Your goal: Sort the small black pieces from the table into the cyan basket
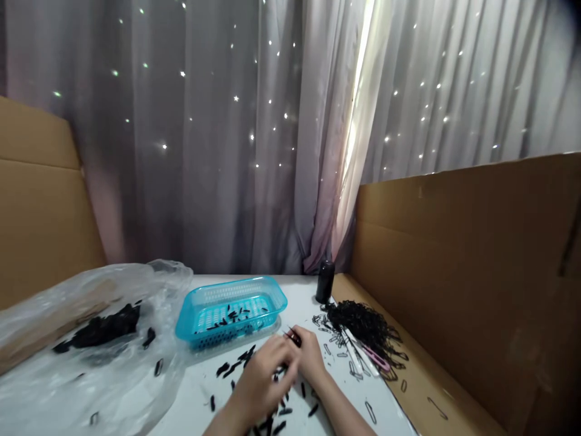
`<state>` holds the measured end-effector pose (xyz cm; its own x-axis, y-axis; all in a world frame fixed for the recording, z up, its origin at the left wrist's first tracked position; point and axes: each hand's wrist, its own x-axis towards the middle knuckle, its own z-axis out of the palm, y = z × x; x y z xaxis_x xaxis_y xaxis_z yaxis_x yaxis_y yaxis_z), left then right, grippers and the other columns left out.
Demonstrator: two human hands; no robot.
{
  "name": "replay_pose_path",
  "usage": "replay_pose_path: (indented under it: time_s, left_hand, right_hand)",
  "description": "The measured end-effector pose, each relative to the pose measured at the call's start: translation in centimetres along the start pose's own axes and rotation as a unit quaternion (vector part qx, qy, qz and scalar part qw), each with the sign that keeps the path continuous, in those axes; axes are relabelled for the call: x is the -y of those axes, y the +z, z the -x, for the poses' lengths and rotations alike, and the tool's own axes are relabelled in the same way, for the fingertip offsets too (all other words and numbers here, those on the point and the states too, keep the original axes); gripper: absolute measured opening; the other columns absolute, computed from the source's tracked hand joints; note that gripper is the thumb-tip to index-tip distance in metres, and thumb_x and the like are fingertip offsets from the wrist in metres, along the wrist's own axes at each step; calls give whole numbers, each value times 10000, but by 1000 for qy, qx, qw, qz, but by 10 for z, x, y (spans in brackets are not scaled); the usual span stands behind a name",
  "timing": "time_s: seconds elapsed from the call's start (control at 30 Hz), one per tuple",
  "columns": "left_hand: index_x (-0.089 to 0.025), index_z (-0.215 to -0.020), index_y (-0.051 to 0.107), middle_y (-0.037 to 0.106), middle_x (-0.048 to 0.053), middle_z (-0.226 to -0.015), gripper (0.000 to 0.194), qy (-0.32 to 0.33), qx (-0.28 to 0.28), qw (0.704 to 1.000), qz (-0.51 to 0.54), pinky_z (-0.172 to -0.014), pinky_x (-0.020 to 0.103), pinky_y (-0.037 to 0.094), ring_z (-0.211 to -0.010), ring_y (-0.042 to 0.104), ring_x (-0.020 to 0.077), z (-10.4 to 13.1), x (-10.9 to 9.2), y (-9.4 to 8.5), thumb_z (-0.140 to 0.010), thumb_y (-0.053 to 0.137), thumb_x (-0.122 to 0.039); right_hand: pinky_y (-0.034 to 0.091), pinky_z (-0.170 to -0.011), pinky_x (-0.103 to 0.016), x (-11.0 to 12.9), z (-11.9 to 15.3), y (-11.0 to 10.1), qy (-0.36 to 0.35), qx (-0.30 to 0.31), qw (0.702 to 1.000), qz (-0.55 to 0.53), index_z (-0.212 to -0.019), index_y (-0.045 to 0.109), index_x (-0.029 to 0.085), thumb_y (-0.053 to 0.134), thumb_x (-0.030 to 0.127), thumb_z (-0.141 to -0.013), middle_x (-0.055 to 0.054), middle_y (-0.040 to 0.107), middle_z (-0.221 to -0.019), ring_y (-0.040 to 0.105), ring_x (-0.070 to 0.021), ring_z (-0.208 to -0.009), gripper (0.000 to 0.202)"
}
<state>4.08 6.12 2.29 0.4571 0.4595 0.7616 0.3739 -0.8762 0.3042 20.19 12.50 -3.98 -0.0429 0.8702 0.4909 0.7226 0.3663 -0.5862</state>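
My right hand (309,354) is closed around a small dark tool (294,337) with thin pointed tips, kind unclear. Close beside it, my left hand (265,376) has its fingers curled together. Whatever those fingers hold, if anything, is hidden. Under and around both hands, several short black pieces (235,368) lie scattered on the white tabletop (200,387). A blue plastic basket (185,318) stands just beyond my left hand, with more such black pieces in its bottom.
To the right lies a tangled heap of thin black loops (363,324), with a pink and white item (376,358) against it. A black bottle (325,282) stands behind. A clear plastic bag (154,399) holding a black bundle (109,327) spreads leftward. Cardboard walls (454,260) flank the table.
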Motion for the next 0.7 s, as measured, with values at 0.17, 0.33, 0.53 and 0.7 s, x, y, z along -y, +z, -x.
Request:
replay_pose_path:
  time_s: [0.17,0.33,0.53,0.7]
  left_hand:
    - [-204,-668,492,574,27,-704,300,-100,21,994,-29,-691,333,471,-726,583,205,1,65,-1,-958,453,-267]
    - [-206,-712,542,603,32,-769,272,-171,30,984,-34,-714,314,464,-767,601,210,21,96,-2,-942,445,-312]
    - [-181,-715,609,646,18,-763,261,-275,61,959,-31,-716,299,478,-757,635,193,28,112,0,-927,521,-305]
    - [-131,-877,649,666,15,-836,265,-339,95,935,-49,-745,346,538,-769,649,171,28,117,2,-959,581,-374]
  right_hand:
    - [564,-748,-337,-4,0,-4,4,17,999,31,-1012,644,147,587,345,-970,-28,676,-954,660,-147,-806,210]
    - [560,-802,-370,1,4,-8,-9,48,996,77,-1038,644,152,596,335,-964,-41,675,-1014,662,-169,-886,203]
    - [557,-829,-391,-2,2,-8,43,56,987,142,-1111,628,159,592,338,-966,-58,660,-1096,657,-185,-938,233]
    - [558,-823,-391,-4,0,-8,82,66,979,177,-1137,618,159,592,349,-965,-63,654,-1114,656,-188,-940,257]
